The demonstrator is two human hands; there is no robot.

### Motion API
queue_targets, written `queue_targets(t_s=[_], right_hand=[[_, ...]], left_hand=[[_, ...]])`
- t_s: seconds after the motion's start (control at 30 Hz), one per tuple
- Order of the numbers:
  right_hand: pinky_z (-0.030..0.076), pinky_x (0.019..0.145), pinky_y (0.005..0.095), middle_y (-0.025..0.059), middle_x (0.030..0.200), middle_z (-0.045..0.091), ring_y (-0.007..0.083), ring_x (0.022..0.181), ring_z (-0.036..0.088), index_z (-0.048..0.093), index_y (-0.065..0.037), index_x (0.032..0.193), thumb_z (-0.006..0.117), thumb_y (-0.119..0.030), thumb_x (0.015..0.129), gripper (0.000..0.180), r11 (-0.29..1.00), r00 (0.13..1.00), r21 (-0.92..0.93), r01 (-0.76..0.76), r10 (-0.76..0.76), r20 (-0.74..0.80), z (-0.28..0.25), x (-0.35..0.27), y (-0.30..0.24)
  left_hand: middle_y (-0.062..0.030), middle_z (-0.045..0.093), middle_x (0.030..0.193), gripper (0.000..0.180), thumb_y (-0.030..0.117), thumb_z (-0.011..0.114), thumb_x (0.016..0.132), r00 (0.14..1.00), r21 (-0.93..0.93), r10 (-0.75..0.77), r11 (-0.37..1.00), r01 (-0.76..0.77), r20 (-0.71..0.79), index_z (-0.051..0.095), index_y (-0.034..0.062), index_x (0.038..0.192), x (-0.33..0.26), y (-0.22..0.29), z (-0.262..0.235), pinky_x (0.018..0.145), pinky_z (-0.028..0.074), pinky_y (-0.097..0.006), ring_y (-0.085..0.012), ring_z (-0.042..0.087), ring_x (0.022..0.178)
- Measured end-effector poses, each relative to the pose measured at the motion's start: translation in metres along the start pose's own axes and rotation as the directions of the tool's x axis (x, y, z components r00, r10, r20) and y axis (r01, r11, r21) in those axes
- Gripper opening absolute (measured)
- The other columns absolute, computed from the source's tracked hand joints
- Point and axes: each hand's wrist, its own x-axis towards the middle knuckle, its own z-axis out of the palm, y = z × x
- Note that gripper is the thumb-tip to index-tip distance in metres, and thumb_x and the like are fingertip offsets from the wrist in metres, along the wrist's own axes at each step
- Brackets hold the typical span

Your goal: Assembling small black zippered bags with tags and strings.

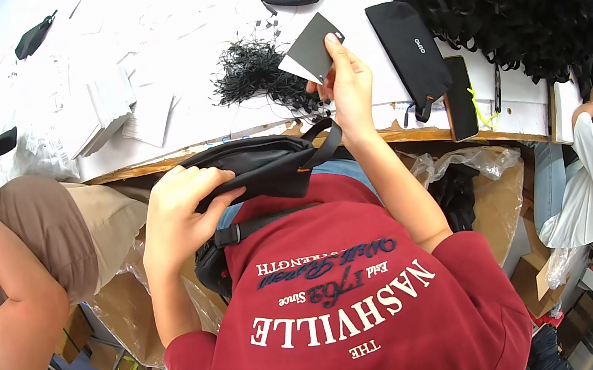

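Head view: at the centre of the frame, the left hand (179, 208) pinches the left end of a soft black fabric pouch (275, 177) with a strap and a small orange tab, its thumb and forefinger closed on the cloth. Above and right of it, the right hand (347, 86) pinches a flat, square-cornered dark-grey and white card (313, 49) by its edge; whether that is one piece or several, I cannot tell.

The pouch looks light and limp, likely to sag when held at one end, so its rim or end seam should give the surest hold. The card seems thin, light and fairly stiff, perhaps slippery; an edge grip should keep it from creasing.

Farther out, a tangle of thin black cords (254, 74) lies at upper centre on the white tabletop (184, 31). A flat black zip pouch (403, 49) lies right of the cords, a heap of black pouches (493, 3) fills the upper right, and stacked white papers (100, 112) sit at upper left.
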Motion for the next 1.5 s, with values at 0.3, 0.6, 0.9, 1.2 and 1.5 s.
queue_targets(t_s=[0.3,0.6,0.9,1.2,1.5], right_hand=[[0.031,0.04,0.0252,-0.0009,0.044,0.041,0.0086,0.039,0.04,0.056,-0.007,0.063,0.058,-0.041,0.092,0.044,0.996,0.996,-0.011,-0.084,0.084,-0.007,0.012,-0.007,0.015],[0.019,0.037,0.0214,-0.0086,0.047,0.035,0.0016,0.038,0.028,0.05,-0.014,0.061,0.061,-0.038,0.092,0.041,0.971,0.97,0.01,-0.239,0.238,0.047,0.017,-0.021,0.001],[0.022,0.035,0.0217,-0.0057,0.043,0.035,0.0026,0.035,0.028,0.054,-0.009,0.07,0.055,-0.034,0.096,0.036,0.964,0.972,-0.197,0.181,-0.144,0.188,-0.022,-0.014,-0.051],[0.031,0.032,0.0199,0.0004,0.042,0.047,0.0064,0.031,0.042,0.063,0.0,0.088,0.06,-0.034,0.093,0.035,0.987,0.943,-0.148,0.068,-0.016,0.332,-0.019,-0.037,-0.071],[0.027,0.032,0.0177,-0.0028,0.053,0.056,-0.0014,0.036,0.037,0.066,0.001,0.092,0.062,-0.029,0.093,0.03,0.955,0.956,-0.212,0.206,-0.151,0.25,-0.003,-0.055,-0.085]], left_hand=[[-0.0054,0.06,0.067,0.018,0.01,0.076,0.068,1.0,-0.015,0.015,1.0,-0.014,0.027,0.066,0.0059,0.082,0.001,0.003,-0.002,0.057,0.041,-0.034,-0.023,0.053,0.059],[-0.0057,0.06,0.067,0.019,0.011,0.076,0.068,0.999,-0.037,0.02,0.999,-0.019,0.031,0.065,0.0058,0.082,-0.001,0.002,-0.001,0.057,0.04,-0.033,-0.0231,0.053,0.059],[-0.0082,0.062,0.072,0.021,0.01,0.076,0.067,0.991,-0.018,-0.13,0.991,0.129,-0.042,0.066,0.0034,0.083,-0.014,-0.009,-0.012,0.061,0.043,-0.033,-0.0255,0.055,0.064],[-0.0086,0.062,0.072,0.019,0.009,0.075,0.067,0.986,-0.014,-0.162,0.987,0.161,-0.044,0.066,0.0031,0.083,-0.014,-0.009,-0.017,0.062,0.043,-0.034,-0.0252,0.055,0.065],[-0.0085,0.063,0.073,0.017,0.008,0.075,0.068,0.987,-0.031,-0.156,0.987,0.155,-0.038,0.065,0.0029,0.082,-0.013,-0.009,-0.014,0.062,0.043,-0.033,-0.0248,0.055,0.066]])
